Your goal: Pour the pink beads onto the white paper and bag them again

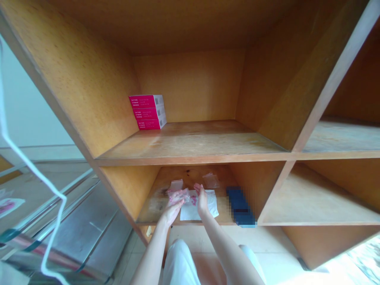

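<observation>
In the lower compartment, my left hand (171, 213) holds a small clear plastic bag (181, 195) with pinkish contents, its thumb over the bag. To its right my right hand (202, 201) is on edge over a white sheet (186, 212), with its fingers stretched out and nothing visible in them. Between the hands, a small cluster of pink pieces (194, 200) lies on the sheet; they are too small to identify. Another clear plastic bag (211, 181) lies flat behind my right hand. Behind my left hand is a pale flat packet (177, 185).
A stack of pink-and-white boxes (147, 113) stands on the upper shelf (196, 138) at the left. A dark blue, blurred-out object (241, 206) lies right of the sheet. The wooden divider (274, 190) bounds the compartment. A white cable (32, 168) hangs at the far left.
</observation>
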### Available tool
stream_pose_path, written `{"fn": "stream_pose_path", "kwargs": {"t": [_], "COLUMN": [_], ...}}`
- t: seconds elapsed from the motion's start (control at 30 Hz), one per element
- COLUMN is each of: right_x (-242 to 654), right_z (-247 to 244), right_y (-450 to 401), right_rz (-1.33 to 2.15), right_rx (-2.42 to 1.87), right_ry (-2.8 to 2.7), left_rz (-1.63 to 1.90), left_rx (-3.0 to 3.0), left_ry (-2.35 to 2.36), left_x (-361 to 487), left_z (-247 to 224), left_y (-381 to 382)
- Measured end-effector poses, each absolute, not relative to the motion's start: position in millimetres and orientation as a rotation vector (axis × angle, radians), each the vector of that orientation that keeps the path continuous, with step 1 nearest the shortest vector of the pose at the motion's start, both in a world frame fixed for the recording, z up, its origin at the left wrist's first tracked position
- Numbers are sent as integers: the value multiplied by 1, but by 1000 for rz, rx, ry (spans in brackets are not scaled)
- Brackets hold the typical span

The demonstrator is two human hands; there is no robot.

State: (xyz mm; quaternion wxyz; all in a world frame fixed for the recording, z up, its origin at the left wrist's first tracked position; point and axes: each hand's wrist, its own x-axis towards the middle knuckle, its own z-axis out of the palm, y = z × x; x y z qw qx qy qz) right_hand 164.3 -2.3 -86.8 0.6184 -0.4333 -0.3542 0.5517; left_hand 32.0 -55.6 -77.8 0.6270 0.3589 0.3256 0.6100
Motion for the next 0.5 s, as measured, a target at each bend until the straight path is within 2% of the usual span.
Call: {"fn": "stream_pose_path", "kwargs": {"t": [0.5], "right_x": [163], "right_z": [-95], "right_y": [-1], "right_rz": [1396], "right_rx": [-1043], "right_ry": [-1022], "left_rz": [1319], "left_rx": [986], "left_ry": [911], "left_x": [40], "left_z": [-71], "left_y": [-48]}}
